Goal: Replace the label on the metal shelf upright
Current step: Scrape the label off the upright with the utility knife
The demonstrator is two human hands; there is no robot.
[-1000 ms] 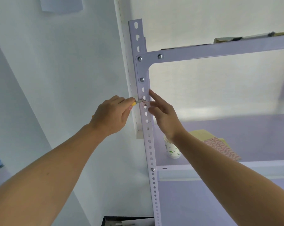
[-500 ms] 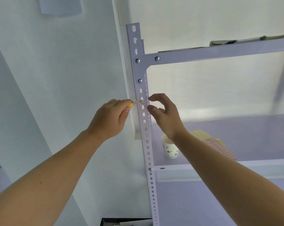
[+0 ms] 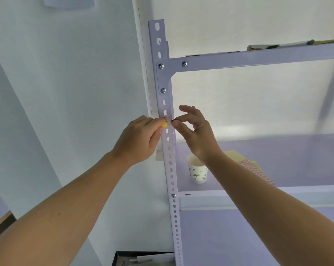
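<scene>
A pale lilac perforated metal upright (image 3: 171, 169) runs from top to bottom at the centre. A small pale label with reddish print (image 3: 167, 118) sticks to it at hand height. My left hand (image 3: 139, 139) is closed around a small tool with a yellow handle (image 3: 164, 125), its tip at the label. My right hand (image 3: 195, 131) pinches the label's right edge between thumb and forefinger, with the other fingers spread.
A paper cup with green print (image 3: 197, 172) stands on the middle shelf (image 3: 277, 191), beside a yellow sheet of reddish labels (image 3: 256, 169). Flat items lie on the top shelf (image 3: 258, 56). A white wall is left; a dark box (image 3: 135, 259) sits below.
My right hand went from a flat finger on the upright to a thumb-and-forefinger pinch at the label's edge. The left hand stays with the tool at the label.
</scene>
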